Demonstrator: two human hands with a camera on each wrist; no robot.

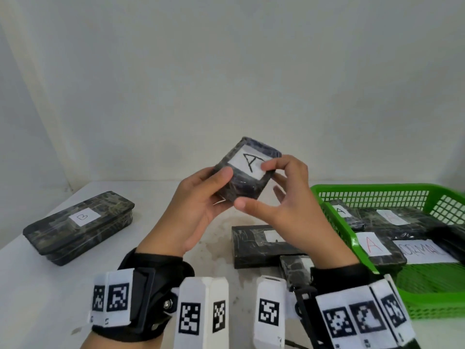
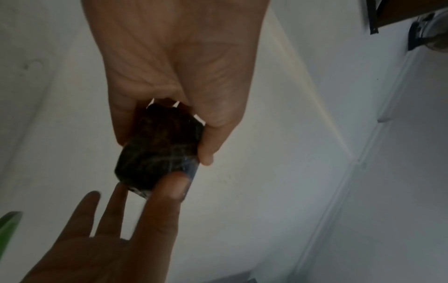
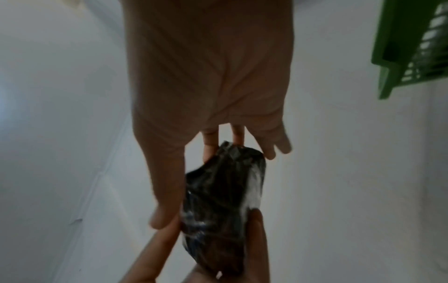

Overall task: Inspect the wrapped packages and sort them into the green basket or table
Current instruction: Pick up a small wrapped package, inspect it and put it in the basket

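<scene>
White tabletop (image 1: 50,273) and a pale wall (image 1: 226,71) framed the scene. Both hands held a small dark package (image 1: 247,172) up above the table: the left hand (image 1: 198,205) curled its thumb and fingers round one end, and the right hand (image 1: 289,197) pinched the other end, thumb resting loose. Glossy clear film covered its black, marbled wrapping, and a white label (image 1: 247,163) on the upper face bore a handwritten "A". Right of the right hand sat the green basket (image 1: 377,191), holding more wrapped packages. Far left of the left hand lay a long package marked "B" (image 1: 80,226).
</scene>
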